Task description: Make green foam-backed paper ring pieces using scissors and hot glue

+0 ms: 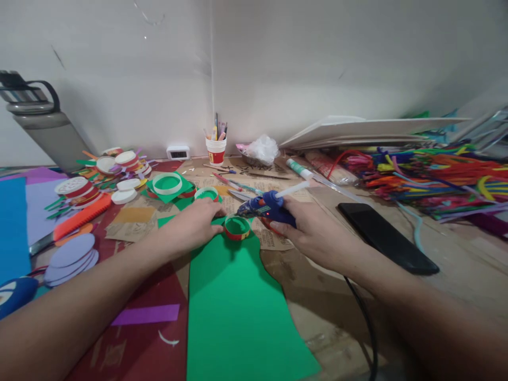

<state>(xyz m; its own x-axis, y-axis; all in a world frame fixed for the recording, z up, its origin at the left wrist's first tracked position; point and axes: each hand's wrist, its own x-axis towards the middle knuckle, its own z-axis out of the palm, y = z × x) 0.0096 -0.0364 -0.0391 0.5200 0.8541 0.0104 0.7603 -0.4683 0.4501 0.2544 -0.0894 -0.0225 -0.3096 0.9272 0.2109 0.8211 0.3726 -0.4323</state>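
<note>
My right hand (313, 227) is wrapped round a blue glue gun (273, 207) with a whitish glue stick out of its back. The gun's nozzle points left, at the rim of a small red and yellow ring (237, 228) standing on a green sheet (242, 307). My left hand (198, 222) is just left of that ring, thumb and fingers apart; whether the fingertips touch anything is hard to make out. Behind it, another ring (207, 194) and a white-rimmed ring (167, 183) sit on green pieces.
A black phone (387, 237) lies at the right, before heaped pipe cleaners (436, 180). An orange cutter (81, 217), lilac discs (73, 251) and a grey bottle (50, 127) are at the left. A pen cup (216, 150) stands by the wall. The gun's black cable (363, 312) runs toward me.
</note>
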